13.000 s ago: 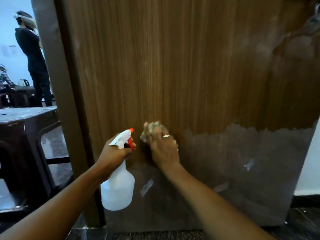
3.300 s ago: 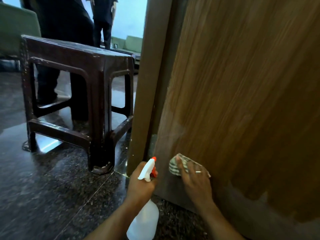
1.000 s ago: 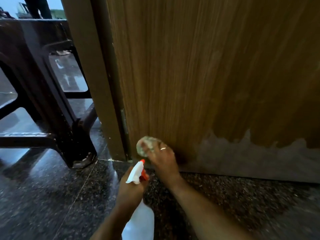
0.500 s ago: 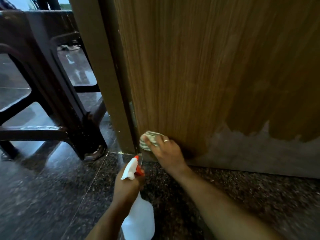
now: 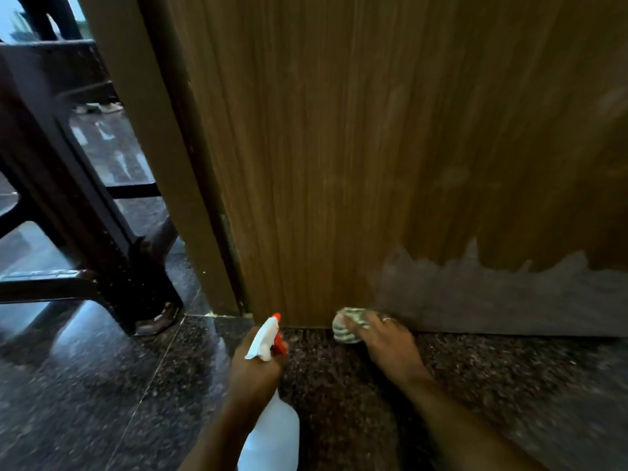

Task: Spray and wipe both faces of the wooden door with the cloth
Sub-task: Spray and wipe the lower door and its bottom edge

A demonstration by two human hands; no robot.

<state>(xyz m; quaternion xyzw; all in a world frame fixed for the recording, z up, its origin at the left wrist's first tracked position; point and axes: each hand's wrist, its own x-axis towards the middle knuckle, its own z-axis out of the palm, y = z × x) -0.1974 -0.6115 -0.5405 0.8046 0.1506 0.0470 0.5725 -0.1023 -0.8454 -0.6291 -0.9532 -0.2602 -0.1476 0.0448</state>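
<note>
The brown wood-grain door [image 5: 339,147] filled the view from twelve round to three o'clock, its bottom edge just above the dark speckled stone floor [image 5: 102,402]. At about six o'clock, the right hand [image 5: 387,345] held a small bunched cloth with pale green and white stripes [image 5: 346,326], its fingers curled over the wad and pressing it against the door's bottom edge, where the cloth also touched the floor. A thin ring [image 5: 387,319] showed on one of those fingers. From the cloth toward three o'clock, a dull grey patch with a ragged upper border [image 5: 509,300] ran along the foot of the door.

At seven o'clock from the cloth, and apart from it, the left hand [image 5: 255,372] gripped the neck of a translucent white plastic spray bottle [image 5: 272,433]. Its fingers were wrapped round the neck below the white head, and its orange-red nozzle tip pointed toward the door. The bottle's body hung below the fist, off the floor.

At ten o'clock stood the plain tan door frame [image 5: 153,147], and beyond it, at nine o'clock, a dark brown plastic stool [image 5: 85,205] rested on the glossy floor.
</note>
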